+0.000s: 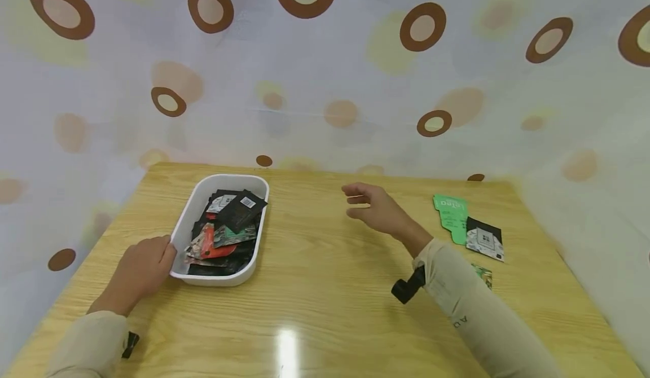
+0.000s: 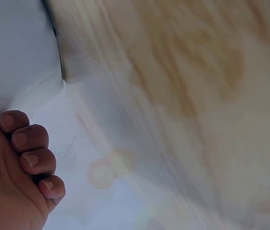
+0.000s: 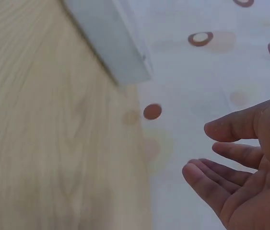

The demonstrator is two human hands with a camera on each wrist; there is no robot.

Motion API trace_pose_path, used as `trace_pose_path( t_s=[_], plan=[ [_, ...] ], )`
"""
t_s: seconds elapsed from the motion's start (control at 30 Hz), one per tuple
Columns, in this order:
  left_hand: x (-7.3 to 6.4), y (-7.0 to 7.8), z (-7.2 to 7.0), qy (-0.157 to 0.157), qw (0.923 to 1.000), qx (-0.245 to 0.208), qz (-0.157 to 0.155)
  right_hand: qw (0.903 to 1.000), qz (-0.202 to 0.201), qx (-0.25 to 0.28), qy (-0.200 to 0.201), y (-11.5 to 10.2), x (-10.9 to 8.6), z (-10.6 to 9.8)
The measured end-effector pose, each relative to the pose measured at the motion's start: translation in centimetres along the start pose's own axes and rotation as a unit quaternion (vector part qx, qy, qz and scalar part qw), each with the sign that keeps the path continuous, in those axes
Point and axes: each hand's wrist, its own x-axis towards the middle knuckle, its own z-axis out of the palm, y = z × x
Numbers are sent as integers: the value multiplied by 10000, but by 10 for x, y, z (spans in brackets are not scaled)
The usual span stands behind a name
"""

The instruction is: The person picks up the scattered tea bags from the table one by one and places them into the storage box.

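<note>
A white plastic bin (image 1: pixel 260 237) filled with small flat packets (image 1: pixel 231 228) stands on the left of the wooden table. The packets are mostly black, with red and patterned ones among them. My left hand (image 1: pixel 144 265) grips the bin's near left rim; in the left wrist view its fingers (image 2: pixel 31 139) curl at the bin's edge. Over the middle of the table, my right hand (image 1: pixel 378 209) is raised with nothing in it, thumb and fingers apart. In the right wrist view, the bin's outer wall (image 3: pixel 111 43) appears beyond that hand.
On the right lie a green cut-shape packet (image 1: pixel 452 214), a black packet with a pale print (image 1: pixel 484 240) and a green patterned packet (image 1: pixel 483 275), partly behind my right sleeve. A patterned cloth (image 1: pixel 315 84) hangs along the table's back and sides.
</note>
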Motion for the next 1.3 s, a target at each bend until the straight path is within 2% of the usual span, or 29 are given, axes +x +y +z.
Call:
trace_pose_path(
  t_s=[0.1,0.2,0.3,0.4,0.47,0.53,0.6,0.7,0.77,0.83,0.87,0.93,1.03,1.17,1.3],
  plan=[
    [-2,-8,-6,29,10000,42,-63,9989,-260,-230,-328,-5,9,20],
    [-3,-11,-3,34,10000,13,-42,9964,-380,-293,-697,-21,32,56],
    [-5,-9,6,64,10000,-40,-17,9964,-200,50,-824,-37,57,93],
    [-7,-5,15,124,9998,-141,-6,9968,6,225,-766,-46,73,115],
    [-8,-3,16,122,9998,-177,18,9972,57,-55,-740,-50,80,122],
    [-7,-3,15,142,9997,-190,60,9945,17,-708,-776,-54,85,126],
    [-5,-4,12,173,9996,-178,116,9838,-114,-1594,-814,-58,91,129],
    [0,-3,9,223,9994,-172,187,9492,-440,-2989,-879,-62,97,135],
    [1,-2,9,219,9994,-184,207,9278,-579,-3581,-871,-62,98,140],
    [2,-1,10,181,9994,-196,225,9180,-647,-3826,-821,-60,96,142],
    [1,0,10,171,9994,-212,235,9179,-680,-3830,-783,-60,93,141],
    [-1,0,11,193,9993,-233,226,9259,-711,-3640,-710,-59,85,134],
    [-4,-1,11,290,9990,-259,204,9406,-910,-3225,-545,-56,64,106],
    [-3,-3,8,340,9988,-246,247,9518,-817,-2948,-235,-36,17,43],
    [-2,-2,6,279,9989,-224,287,9547,-117,-2974,66,8,-42,-25]
  ],
)
